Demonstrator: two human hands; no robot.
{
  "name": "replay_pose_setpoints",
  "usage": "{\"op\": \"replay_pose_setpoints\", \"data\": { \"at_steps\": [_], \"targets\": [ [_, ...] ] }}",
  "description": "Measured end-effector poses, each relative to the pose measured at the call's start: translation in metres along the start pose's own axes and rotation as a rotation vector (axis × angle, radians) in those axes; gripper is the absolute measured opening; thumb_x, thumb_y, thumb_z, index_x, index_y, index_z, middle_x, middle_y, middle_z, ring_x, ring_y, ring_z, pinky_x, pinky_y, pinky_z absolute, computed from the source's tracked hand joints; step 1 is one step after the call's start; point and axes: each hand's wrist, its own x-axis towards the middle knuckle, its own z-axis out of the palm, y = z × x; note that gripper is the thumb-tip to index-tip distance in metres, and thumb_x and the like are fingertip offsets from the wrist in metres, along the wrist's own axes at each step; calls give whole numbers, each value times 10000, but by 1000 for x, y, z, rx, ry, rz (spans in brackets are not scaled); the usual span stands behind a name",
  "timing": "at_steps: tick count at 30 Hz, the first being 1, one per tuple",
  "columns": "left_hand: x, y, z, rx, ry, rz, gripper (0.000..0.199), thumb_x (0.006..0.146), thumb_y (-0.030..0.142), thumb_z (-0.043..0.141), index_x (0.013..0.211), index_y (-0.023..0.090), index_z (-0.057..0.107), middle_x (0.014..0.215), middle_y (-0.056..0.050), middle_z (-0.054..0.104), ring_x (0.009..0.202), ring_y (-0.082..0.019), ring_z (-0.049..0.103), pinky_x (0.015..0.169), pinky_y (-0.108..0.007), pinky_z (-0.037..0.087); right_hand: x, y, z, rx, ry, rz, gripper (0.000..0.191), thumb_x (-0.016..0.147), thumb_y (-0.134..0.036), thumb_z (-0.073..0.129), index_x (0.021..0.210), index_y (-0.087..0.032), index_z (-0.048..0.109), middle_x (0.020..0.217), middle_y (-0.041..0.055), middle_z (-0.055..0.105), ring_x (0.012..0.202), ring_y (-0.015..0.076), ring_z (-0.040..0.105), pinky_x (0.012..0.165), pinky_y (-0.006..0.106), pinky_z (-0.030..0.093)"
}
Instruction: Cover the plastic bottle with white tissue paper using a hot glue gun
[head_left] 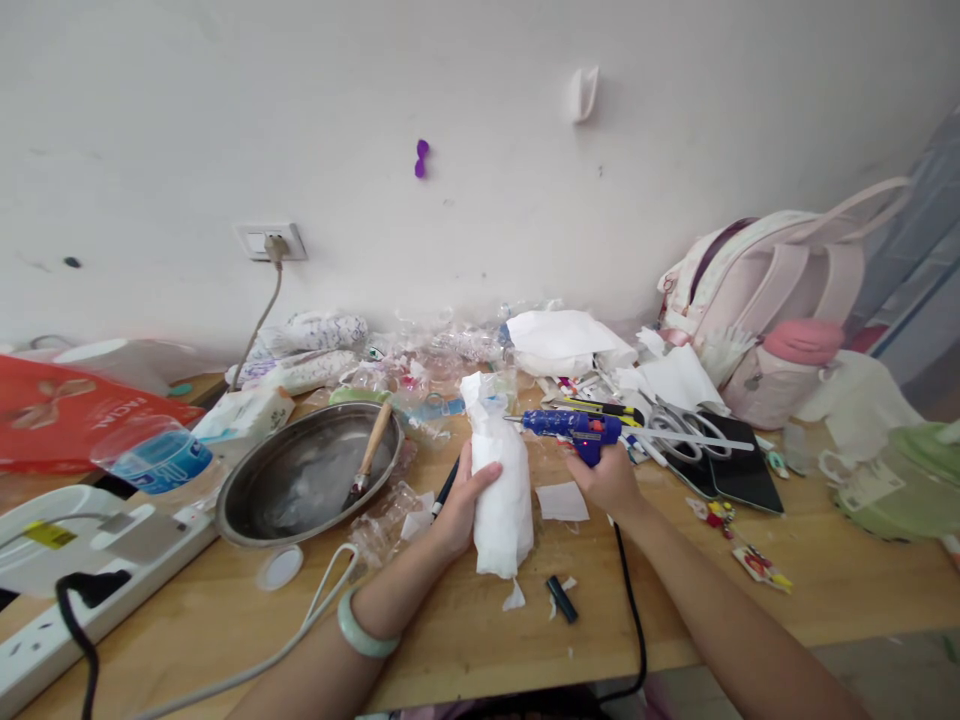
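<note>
My left hand [466, 497] is wrapped round the side of a bottle-shaped object covered in white paper [504, 500], holding it over the table. In my right hand [606, 482] is a blue hot glue gun [574, 425], gripped by its handle, with a glue stick [694, 437] sticking out of its back. The gun's nozzle points left at the neck of the wrapped object; whether it touches is too close to tell. A small white paper square [562, 502] lies under the gun, and a short dark cylinder [562, 599] lies nearer the front edge.
On the left stand a metal basin [240, 500] with a wooden-handled brush [371, 450] in it and a power strip [142, 590]. Grey scissors [679, 435], a yellow-black cutter [600, 407] and a black tablet-like slab [750, 480] lie right. Behind are a pink backpack [772, 270] and plastic clutter.
</note>
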Motion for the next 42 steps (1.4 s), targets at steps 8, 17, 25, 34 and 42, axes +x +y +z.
{"op": "replay_pose_setpoints", "data": {
  "at_steps": [8,17,25,34,42],
  "targets": [
    [0,0,-1,-37,-8,-57,692,588,370,694,1226,237,462,1045,-52,633,891,-244,608,780,-342,482,-2,-6,-1,58,-25,-5,250,692,-389,560,555,-183,522,493,9,565,454,133,516,487,237,423],
    [-2,3,-1,-52,-24,-143,663,547,438,693,1136,183,527,1006,-103,663,894,-300,625,740,-383,487,0,-1,0,55,17,-23,157,630,-326,514,540,-200,490,486,-10,519,466,137,485,487,244,418],
    [-4,9,0,-101,-58,-195,685,523,460,691,1121,156,556,899,-103,690,783,-285,641,708,-379,484,0,0,0,51,14,27,172,628,-342,520,538,-195,507,474,-3,518,476,145,495,503,254,424],
    [-5,12,0,-149,-191,-274,576,540,506,654,968,120,647,759,-112,701,702,-268,635,671,-360,467,-1,-4,-2,125,-41,22,265,687,-387,582,537,-192,485,462,-10,520,432,124,490,474,237,417],
    [-1,8,-5,-232,-306,-300,550,586,472,654,984,93,669,810,-122,713,721,-249,645,644,-319,475,-1,-5,0,174,-25,2,241,699,-368,594,557,-184,529,509,12,578,489,143,542,518,245,452]
  ]
}}
